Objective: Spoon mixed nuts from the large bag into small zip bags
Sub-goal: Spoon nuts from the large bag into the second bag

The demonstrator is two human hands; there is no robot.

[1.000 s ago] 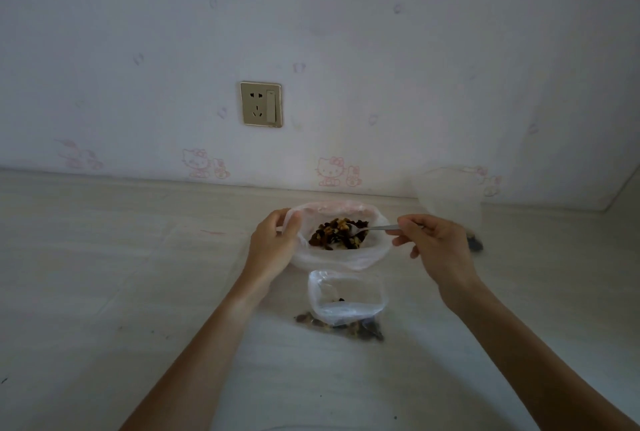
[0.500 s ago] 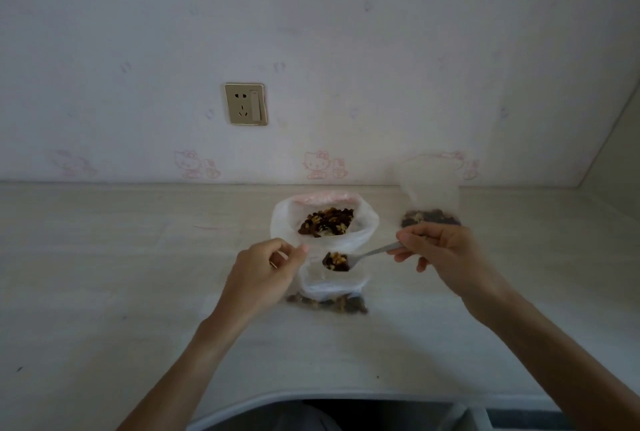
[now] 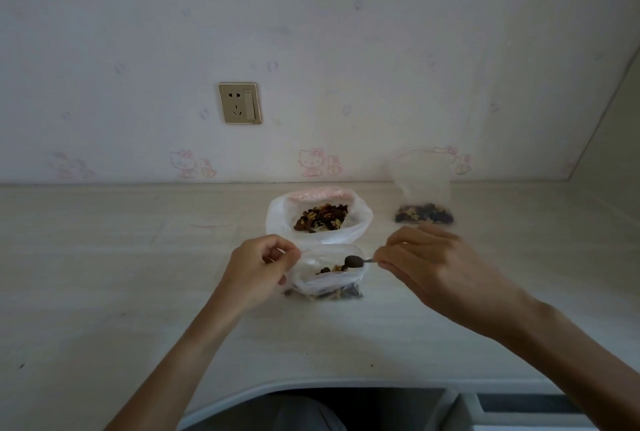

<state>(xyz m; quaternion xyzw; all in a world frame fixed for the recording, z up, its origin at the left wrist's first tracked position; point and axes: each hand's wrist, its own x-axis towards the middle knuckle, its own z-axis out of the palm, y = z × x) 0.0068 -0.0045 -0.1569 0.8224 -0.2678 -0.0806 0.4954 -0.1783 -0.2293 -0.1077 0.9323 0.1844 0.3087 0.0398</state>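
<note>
The left hand (image 3: 263, 266) is curled and pinches the left rim of the small bag (image 3: 327, 274) between thumb and fingers, holding its mouth open. The right hand (image 3: 426, 257) is curled round the handle of the spoon (image 3: 356, 261), gripping it with thumb and fingertips; only a short part of the handle shows beyond the fingers. The spoon bowl is turned over at the right side of the small bag's mouth, its dark underside facing the camera. Nuts (image 3: 330, 269) are visible inside the small bag just below the bowl, and more lie at the bag's bottom, which rests on the bench (image 3: 104, 274).

The small bag stands near the middle of the bench, between the two hands. The large bag (image 3: 318, 217) sits directly behind it, toward the wall edge of the bench, touching or nearly touching it. Its mouth is rolled open, and mixed nuts fill its centre.

A filled bag (image 3: 423, 202) stands upright toward the rear right corner of the bench, well apart from the large bag, with nuts in its lower part only.

A socket (image 3: 239, 103) is mounted on the wall (image 3: 346, 32) above the rear edge of the bench, left of the large bag. The wall carries faint cartoon cat prints along its base.
</note>
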